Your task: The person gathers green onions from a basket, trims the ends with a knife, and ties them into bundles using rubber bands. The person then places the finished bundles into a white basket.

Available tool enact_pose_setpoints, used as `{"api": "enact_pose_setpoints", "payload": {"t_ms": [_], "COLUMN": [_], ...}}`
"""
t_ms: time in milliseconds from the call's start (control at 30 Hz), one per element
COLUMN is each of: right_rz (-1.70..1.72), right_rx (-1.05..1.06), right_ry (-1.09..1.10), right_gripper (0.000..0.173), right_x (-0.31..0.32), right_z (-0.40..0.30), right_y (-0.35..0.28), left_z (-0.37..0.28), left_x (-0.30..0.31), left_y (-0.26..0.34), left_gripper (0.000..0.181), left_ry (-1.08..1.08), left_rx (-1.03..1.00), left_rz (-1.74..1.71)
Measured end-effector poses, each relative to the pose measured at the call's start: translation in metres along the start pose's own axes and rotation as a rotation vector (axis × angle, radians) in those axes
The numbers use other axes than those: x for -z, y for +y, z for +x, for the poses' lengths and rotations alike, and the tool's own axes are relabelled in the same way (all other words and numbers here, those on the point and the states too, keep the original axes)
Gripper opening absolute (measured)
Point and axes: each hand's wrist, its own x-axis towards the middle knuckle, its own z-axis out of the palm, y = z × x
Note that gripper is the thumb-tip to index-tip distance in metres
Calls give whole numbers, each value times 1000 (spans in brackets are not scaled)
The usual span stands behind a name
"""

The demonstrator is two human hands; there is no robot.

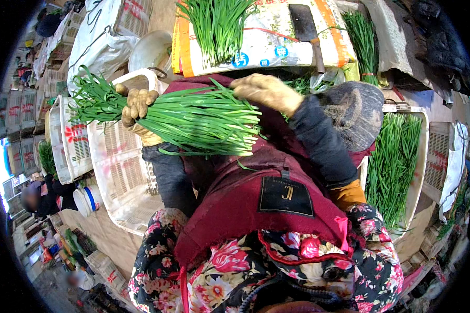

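Observation:
A large bunch of garlic chives (pixel 203 121) lies crosswise before my chest, its leafy tips to the left and pale cut ends to the right. My left hand (pixel 138 105), in a soiled tan work glove, is wrapped around it near the tips. Just above the cut ends is my gloved right hand (pixel 267 92), flat and holding nothing; whether it touches the leaves is unclear. Ahead, more chives (pixel 219 35) rest on a printed sack surface (pixel 254 49). A cleaver (pixel 307 29) lies there with its handle towards me, beside a red tie strip (pixel 272 34).
At my left stands a white plastic crate (pixel 119 168); behind it are another crate (pixel 72 137) and a pale bucket (pixel 150 51). A crate of chives (pixel 393 168) is at my right. A tied chive bundle (pixel 362 47) lies at the far right. A person (pixel 47 195) is at far left.

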Motion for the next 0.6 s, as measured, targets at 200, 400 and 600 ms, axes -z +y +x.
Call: {"api": "enact_pose_setpoints", "payload": {"t_ms": [200,400,600], "right_rz": [419,1175,-756], "right_rx": [-58,-263,-451], "right_ry": [449,853,-81], "right_gripper": [29,23,37], "right_x": [-46,31,28], "right_z": [-8,-43,-39], "right_y": [-4,35,40], "left_z": [-11,-10,-10], "left_x": [5,22,37], "left_y": [14,17,16], "left_gripper": [53,52,54], "left_ry": [75,-15,-109], "left_rx": [-5,-1,40], "left_rz": [60,10,-53]}}
